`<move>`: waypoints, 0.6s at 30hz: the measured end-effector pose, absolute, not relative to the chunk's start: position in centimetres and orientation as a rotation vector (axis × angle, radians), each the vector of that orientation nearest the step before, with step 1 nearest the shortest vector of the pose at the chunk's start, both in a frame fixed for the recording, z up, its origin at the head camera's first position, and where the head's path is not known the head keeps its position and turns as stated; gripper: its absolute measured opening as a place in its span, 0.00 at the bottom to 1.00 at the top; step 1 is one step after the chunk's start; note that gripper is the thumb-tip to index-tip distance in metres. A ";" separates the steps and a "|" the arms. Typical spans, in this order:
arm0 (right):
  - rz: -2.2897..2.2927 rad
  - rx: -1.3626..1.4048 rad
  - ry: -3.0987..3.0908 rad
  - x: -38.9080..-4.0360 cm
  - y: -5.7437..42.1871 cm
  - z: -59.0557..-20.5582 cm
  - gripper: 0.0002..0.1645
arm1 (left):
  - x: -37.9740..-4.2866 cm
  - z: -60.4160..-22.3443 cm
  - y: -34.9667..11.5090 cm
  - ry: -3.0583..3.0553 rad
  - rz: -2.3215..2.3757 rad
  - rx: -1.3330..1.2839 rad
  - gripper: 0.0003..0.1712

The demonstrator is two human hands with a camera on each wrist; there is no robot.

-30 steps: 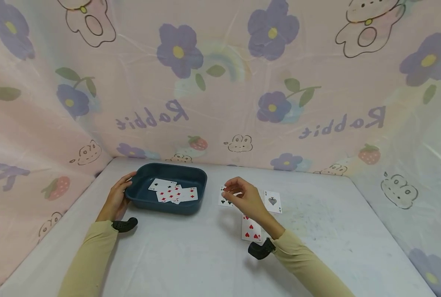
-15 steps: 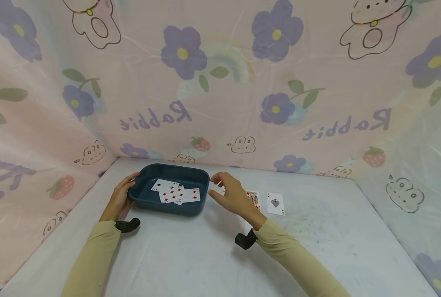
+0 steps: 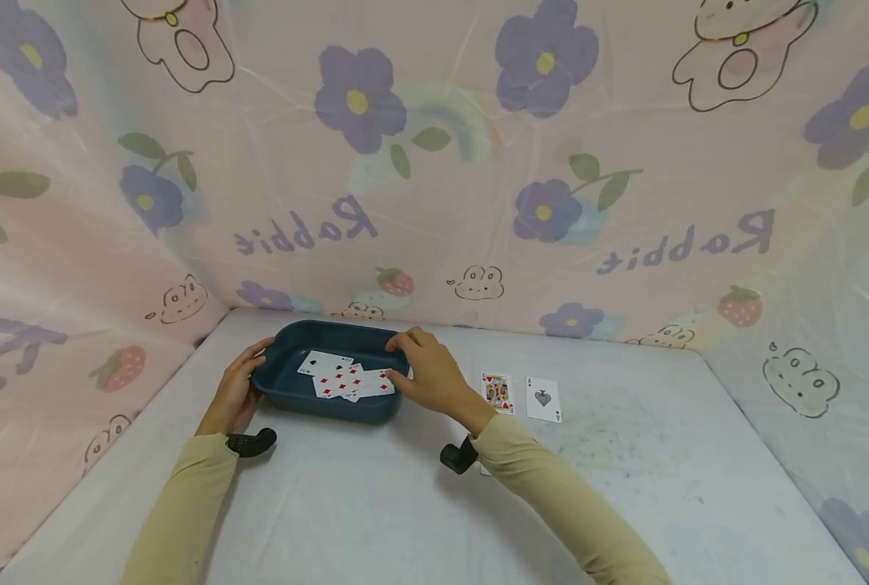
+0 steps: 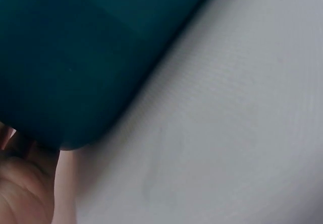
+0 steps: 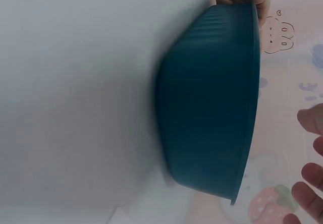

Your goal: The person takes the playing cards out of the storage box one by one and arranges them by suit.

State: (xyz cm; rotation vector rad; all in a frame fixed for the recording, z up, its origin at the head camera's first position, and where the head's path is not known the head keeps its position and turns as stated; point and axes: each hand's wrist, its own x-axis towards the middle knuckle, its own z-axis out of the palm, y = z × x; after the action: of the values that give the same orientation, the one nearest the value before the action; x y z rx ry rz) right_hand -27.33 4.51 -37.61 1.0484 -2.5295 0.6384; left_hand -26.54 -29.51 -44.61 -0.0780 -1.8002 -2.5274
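A pink cloth with flowers on it hangs at twelve o'clock, behind a white tabletop. On the tabletop sits a dark blue tray. Some playing cards lie flat inside it in a messy pile, with a spade card at ten o'clock and a diamond card at three.

The left hand holds the tray at nine o'clock, with its fingers bent round the side. The right hand is over the tray's edge at three o'clock. Its thumb and fingers are apart and a little bent, and no card shows in it. Farther out at three o'clock lie the king of hearts and the ace of spades, face up with a gap between.

The step looks like getting one card out. The left hand should hold the tray still. The diamond card seems easiest, being near the thumb. Slide it to the wall so its edge tips up, pinch that edge, and lift slowly, because thin cards may stick together.
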 end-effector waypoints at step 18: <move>0.413 1.152 -2.673 -29.3 1.4 -36.7 0.23 | -26.4 -44.4 -29.5 -1.811 -2.534 -0.064 0.26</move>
State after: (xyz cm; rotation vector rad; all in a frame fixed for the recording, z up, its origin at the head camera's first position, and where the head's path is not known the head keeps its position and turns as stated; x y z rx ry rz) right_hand -29.28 1.39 -36.67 1.1522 -2.6729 0.4126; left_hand -26.38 -29.52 -44.42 -0.0640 -1.8109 -2.5342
